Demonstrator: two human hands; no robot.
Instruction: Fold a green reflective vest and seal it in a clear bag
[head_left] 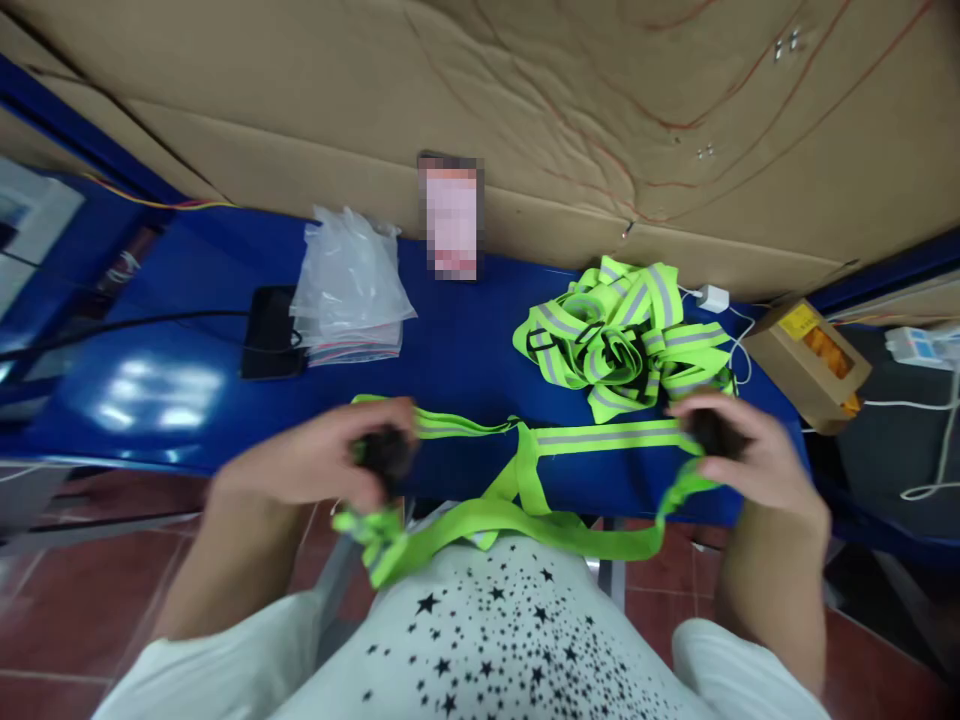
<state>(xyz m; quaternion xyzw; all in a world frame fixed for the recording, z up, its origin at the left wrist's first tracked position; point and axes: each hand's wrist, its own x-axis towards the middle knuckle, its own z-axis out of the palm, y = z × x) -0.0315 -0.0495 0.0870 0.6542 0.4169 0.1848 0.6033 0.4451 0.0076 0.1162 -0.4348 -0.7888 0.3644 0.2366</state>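
Note:
A fluorescent yellow-green strap with grey reflective stripes, looking like a reflective harness belt [607, 437], stretches between my two hands over the front edge of the table. My left hand [337, 455] is closed around its left part, with a dark piece, perhaps a buckle, between the fingers. On the other side my right hand [750, 455] grips the right part, also by a dark piece, blurred by motion. A lower length of strap sags in front of my shirt. Just beyond my right hand lies a tangled pile of similar reflective straps [622, 335].
The blue table [465, 350] runs up to a cardboard wall [300, 150]. Clear plastic bags [349, 285] lie at left, beside a black phone-like device [270, 335] with a cable. A blurred upright screen [452, 220] leans at the back. A cardboard box [810, 365] and white charger [711, 298] sit right.

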